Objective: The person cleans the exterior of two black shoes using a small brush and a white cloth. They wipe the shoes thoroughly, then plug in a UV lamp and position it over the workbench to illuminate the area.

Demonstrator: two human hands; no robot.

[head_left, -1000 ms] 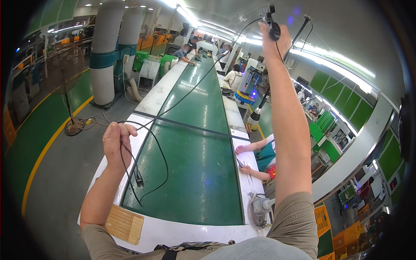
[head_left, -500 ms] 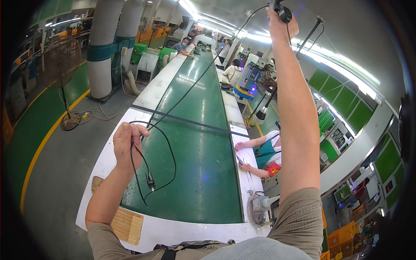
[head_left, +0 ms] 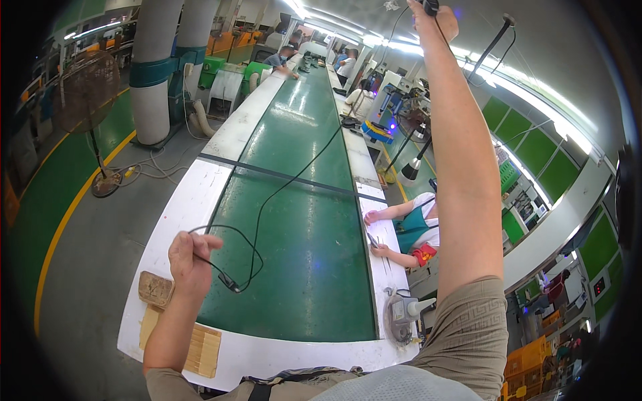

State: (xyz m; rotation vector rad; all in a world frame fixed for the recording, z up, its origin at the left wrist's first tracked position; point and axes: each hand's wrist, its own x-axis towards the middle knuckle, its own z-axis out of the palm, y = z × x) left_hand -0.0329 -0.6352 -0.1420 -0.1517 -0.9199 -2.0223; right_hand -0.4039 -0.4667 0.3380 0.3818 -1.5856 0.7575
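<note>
My left hand (head_left: 192,264) is closed on a thin black power cord (head_left: 294,178) above the near left side of the green belt. A short length of it sticks out from my fingers and ends in a black plug (head_left: 228,281), which hangs over the belt. From a loop beside the plug, the cord runs slack up the picture toward my raised right arm. At the top edge, my right hand (head_left: 438,28) grips a black device (head_left: 430,7); the frame cuts part of it off, so its kind cannot be made out.
Below runs a long green conveyor belt (head_left: 294,301) with white side ledges. A brown block (head_left: 155,289) and cardboard (head_left: 203,349) lie at the near left. A grey bottle-like container (head_left: 403,313) stands at the near right. Several people work along the belt; one wears a teal apron (head_left: 409,232).
My left hand has moved down and slightly left with the cord. The cord between my hands has gone from nearly straight to slack. My right hand has shifted slightly up, still gripping the device.
</note>
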